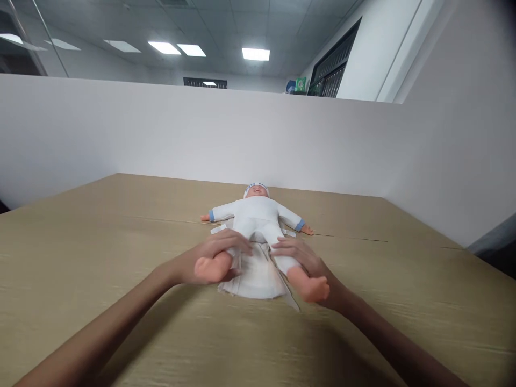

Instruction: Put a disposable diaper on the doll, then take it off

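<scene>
A baby doll (258,210) in a white suit with blue cuffs lies on its back, head away from me, arms spread and legs parted toward me. Under its hips and between its legs is an unfolded white diaper (258,277), with pale side tabs showing near the waist. My left hand (217,250) is closed around the doll's leg on the left, just above the bare foot (213,267). Around the other leg, my right hand (302,255) is closed, its fingers over the white fabric and partly hidden behind the foot (308,285).
The doll lies on a wood-grain tabletop (121,269) with thin seams across it. A white partition (193,129) rises behind the table, and a white wall stands on the right. A dark grey object (495,247) is beyond the right edge.
</scene>
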A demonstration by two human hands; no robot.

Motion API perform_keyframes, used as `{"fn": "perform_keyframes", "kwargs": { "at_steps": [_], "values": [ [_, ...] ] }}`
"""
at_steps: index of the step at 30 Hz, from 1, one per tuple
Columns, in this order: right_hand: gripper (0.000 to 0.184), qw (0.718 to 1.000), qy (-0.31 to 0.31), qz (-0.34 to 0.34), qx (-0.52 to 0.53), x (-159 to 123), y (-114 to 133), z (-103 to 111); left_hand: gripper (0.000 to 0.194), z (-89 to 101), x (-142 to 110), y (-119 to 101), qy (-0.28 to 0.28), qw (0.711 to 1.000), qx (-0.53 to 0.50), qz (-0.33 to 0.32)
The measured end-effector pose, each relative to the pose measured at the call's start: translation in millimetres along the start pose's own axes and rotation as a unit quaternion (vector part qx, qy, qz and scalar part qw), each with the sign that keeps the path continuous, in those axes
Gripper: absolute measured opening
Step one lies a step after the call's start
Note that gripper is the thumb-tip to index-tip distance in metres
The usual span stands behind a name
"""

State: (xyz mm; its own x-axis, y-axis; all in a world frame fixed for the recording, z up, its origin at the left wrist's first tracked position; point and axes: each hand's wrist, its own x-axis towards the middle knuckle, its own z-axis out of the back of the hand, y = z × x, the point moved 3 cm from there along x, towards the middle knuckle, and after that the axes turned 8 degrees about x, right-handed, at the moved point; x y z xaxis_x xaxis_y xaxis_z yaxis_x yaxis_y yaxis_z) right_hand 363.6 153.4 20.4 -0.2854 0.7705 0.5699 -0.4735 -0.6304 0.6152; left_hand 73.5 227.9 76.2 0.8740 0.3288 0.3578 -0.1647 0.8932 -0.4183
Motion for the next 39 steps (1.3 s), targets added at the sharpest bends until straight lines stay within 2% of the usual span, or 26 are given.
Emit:
{"fn": "perform_keyframes", "kwargs": {
  "at_steps": [2, 4, 6, 9, 14, 17, 20, 22, 25, 27, 29, 31, 32, 35, 37, 39],
  "values": [
    [0.035, 0.993, 0.067, 0.074, -0.056, -14.7, -13.3, 0.7, 0.047, -6.2, -28.0, 17.3, 0.02, 0.999, 0.023, -0.01],
    [0.036, 0.978, 0.105, 0.132, -0.125, -27.5, -26.3, -1.1, 0.055, -13.6, -47.3, 30.4, 0.039, 0.998, 0.053, -0.021],
    [0.034, 0.965, 0.121, 0.153, -0.174, -34.9, -36.4, -3.0, 0.054, -20.1, -55.9, 37.6, 0.053, 0.994, 0.094, -0.023],
    [0.035, 0.957, 0.144, 0.155, -0.2, -36.8, -41.5, -3.8, 0.048, -25.4, -55.7, 39.7, 0.068, 0.986, 0.151, -0.015],
    [0.042, 0.964, 0.156, 0.125, -0.176, -37.4, -39.7, -1.2, 0.051, -23.4, -54.0, 37.9, 0.1, 0.981, 0.166, -0.003],
    [0.049, 0.972, 0.185, 0.063, -0.128, -42.6, -45.9, -0.3, 0.052, -19.9, -54.1, 32.1, 0.119, 0.983, 0.141, 0.024],
    [0.052, 0.976, 0.208, 0.005, -0.059, -44.4, -52.6, 3.8, 0.045, -21.0, -49.3, 19.5, 0.107, 0.985, 0.114, 0.076],
    [0.047, 0.978, 0.206, -0.019, -0.01, -40.6, -50.5, 8.6, 0.037, -27.2, -43.9, 10.2, 0.085, 0.984, 0.106, 0.111],
    [0.043, 0.977, 0.201, -0.068, 0.018, -32.3, -34.8, 11.3, 0.053, -44.0, -35.3, 0.9, 0.052, 0.977, 0.134, 0.159],
    [0.042, 0.977, 0.194, -0.081, -0.02, -29.7, -18.5, 5.0, 0.043, -55.5, -30.7, -1.1, 0.037, 0.966, 0.167, 0.192],
    [0.056, 0.977, 0.178, -0.064, -0.096, -31.0, -3.1, -8.4, 0.03, -63.2, -27.4, -1.9, 0.03, 0.957, 0.196, 0.213],
    [0.071, 0.973, 0.146, -0.034, -0.177, -33.7, 7.1, -24.4, 0.025, -64.7, -24.8, -2.8, 0.028, 0.953, 0.208, 0.216],
    [0.068, 0.97, 0.127, -0.019, -0.207, -34.2, 10.0, -31.4, 0.022, -62.8, -23.4, -3.1, 0.026, 0.954, 0.208, 0.215],
    [0.039, 0.968, 0.095, -0.022, -0.232, -25.0, 9.4, -39.2, 0.011, -48.3, -16.3, -1.1, 0.02, 0.96, 0.18, 0.211],
    [0.03, 0.976, 0.075, -0.07, -0.193, -6.4, 3.2, -31.5, 0.014, -33.0, -6.0, 5.1, -0.001, 0.969, 0.143, 0.202],
    [0.03, 0.985, 0.028, -0.111, -0.13, 21.4, -5.8, -18.1, 0.024, -15.7, 10.8, 17.9, -0.046, 0.975, 0.107, 0.19]
  ]
}}
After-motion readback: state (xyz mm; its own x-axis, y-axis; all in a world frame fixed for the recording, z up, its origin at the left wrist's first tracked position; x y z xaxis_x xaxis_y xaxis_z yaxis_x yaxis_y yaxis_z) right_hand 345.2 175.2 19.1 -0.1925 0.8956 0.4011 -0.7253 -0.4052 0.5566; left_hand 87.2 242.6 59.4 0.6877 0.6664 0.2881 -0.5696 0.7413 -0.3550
